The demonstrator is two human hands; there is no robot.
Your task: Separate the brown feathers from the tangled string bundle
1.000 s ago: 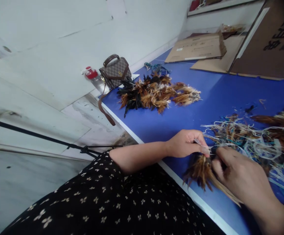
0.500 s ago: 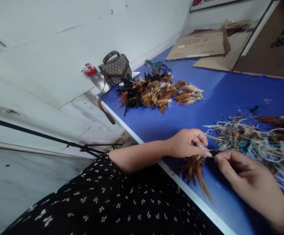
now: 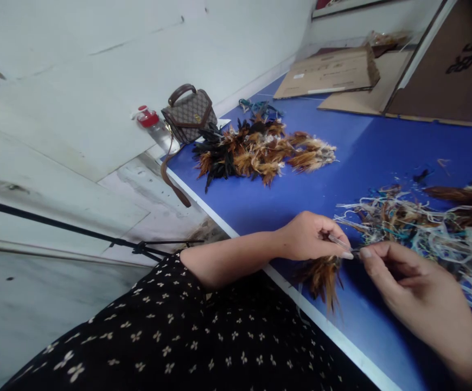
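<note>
Counter (image 3: pixel 260 206), blue, beside pale wall (image 3: pixel 97 108).
Feathers (image 3: pixel 256 149) and cardboard (image 3: pixel 329 70) lie on it; left fingers (image 3: pixel 329 250) clamp a tuft (image 3: pixel 323 279), right fingers (image 3: pixel 376 266) a thin strand (image 3: pixel 356 252).

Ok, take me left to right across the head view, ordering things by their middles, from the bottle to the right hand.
Red-capped bottle → patterned handbag → pile of brown and black feathers → left hand → right hand.
</note>
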